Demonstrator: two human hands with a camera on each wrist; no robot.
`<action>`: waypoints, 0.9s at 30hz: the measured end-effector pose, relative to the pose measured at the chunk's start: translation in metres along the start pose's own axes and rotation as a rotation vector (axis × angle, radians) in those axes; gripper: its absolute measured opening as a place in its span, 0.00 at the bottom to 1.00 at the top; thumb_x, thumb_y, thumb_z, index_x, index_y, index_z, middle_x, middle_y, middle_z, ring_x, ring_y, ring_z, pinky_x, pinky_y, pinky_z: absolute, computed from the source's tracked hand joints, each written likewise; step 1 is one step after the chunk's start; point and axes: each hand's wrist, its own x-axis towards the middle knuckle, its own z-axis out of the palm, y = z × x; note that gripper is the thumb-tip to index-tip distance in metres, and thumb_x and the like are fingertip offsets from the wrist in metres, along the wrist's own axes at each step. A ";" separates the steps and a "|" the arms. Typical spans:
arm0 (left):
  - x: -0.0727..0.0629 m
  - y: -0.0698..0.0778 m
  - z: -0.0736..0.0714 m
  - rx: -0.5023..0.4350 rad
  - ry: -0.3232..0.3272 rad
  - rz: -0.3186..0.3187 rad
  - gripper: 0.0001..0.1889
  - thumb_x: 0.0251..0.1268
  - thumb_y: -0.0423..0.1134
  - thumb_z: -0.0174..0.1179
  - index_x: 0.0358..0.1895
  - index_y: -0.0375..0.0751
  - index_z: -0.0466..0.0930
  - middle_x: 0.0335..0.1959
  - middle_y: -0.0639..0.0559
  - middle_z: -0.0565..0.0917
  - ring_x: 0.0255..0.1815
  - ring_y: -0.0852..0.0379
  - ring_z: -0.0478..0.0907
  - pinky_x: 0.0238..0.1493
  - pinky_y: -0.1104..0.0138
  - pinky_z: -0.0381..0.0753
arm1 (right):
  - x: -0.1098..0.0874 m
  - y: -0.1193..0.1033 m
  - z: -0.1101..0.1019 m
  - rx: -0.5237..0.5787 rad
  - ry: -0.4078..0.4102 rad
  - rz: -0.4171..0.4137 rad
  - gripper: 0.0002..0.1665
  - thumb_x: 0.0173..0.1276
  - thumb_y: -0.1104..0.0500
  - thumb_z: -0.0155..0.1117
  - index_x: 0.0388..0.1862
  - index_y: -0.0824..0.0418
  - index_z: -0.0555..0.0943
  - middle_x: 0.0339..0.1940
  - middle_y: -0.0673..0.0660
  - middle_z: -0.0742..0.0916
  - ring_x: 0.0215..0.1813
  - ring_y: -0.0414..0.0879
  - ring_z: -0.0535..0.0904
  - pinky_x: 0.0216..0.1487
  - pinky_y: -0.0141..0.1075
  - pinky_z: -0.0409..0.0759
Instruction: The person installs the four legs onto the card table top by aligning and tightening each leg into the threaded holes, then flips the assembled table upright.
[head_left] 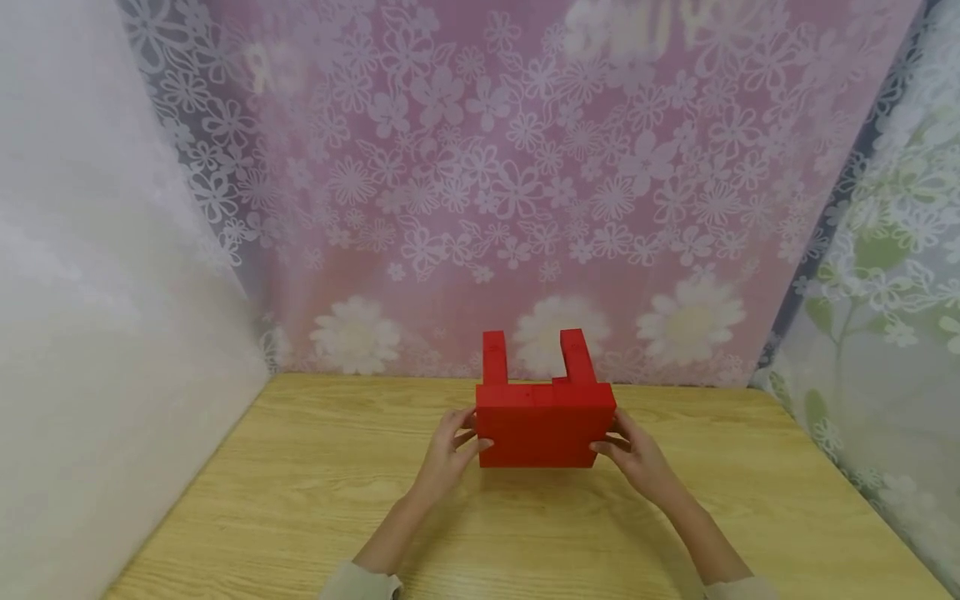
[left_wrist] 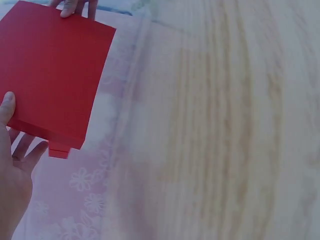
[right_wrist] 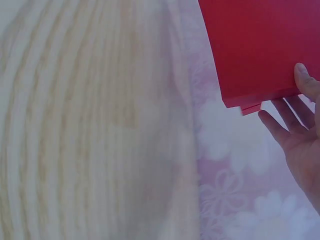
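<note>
A red box-like object (head_left: pixel 543 433) with a flat, broad face is held between two hands over the wooden table. Two red prongs (head_left: pixel 494 357) stick out from its far side, side by side with a gap between them. The left hand (head_left: pixel 450 454) grips its left edge, thumb on the broad face and fingers behind. On the opposite edge, the right hand (head_left: pixel 637 457) holds it the same way. Both wrist views show the plain red face (left_wrist: pixel 55 70) and a thumb pressed on it. Most of the object's far side is hidden.
The wood-grain table (head_left: pixel 322 500) reaches back to a pink floral curtain (head_left: pixel 450 208). A plain white sheet (head_left: pixel 112 292) borders the left side, and a pale sheet with green leaves (head_left: pixel 885 333) borders the right. A soft shadow falls on the wood beneath the object.
</note>
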 end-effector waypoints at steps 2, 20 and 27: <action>0.000 0.008 -0.003 -0.013 -0.006 -0.022 0.26 0.56 0.22 0.59 0.59 0.22 0.65 0.43 0.40 0.70 0.45 0.44 0.71 0.49 0.52 0.73 | 0.001 -0.007 -0.002 0.030 -0.023 0.013 0.30 0.61 0.73 0.59 0.62 0.68 0.64 0.50 0.52 0.78 0.47 0.38 0.74 0.45 0.31 0.76; -0.010 0.017 -0.011 0.066 -0.001 -0.185 0.29 0.59 0.32 0.61 0.64 0.31 0.64 0.42 0.45 0.74 0.39 0.50 0.73 0.36 0.66 0.77 | -0.005 -0.051 -0.006 0.153 -0.090 0.282 0.29 0.67 0.64 0.57 0.64 0.70 0.61 0.48 0.65 0.76 0.46 0.47 0.74 0.42 0.37 0.78; -0.009 0.036 -0.015 -0.004 -0.005 -0.296 0.29 0.59 0.31 0.61 0.65 0.31 0.63 0.45 0.40 0.73 0.39 0.48 0.73 0.37 0.59 0.79 | -0.006 -0.065 -0.005 0.178 -0.063 0.378 0.30 0.67 0.63 0.58 0.64 0.71 0.60 0.46 0.63 0.76 0.45 0.46 0.73 0.42 0.37 0.77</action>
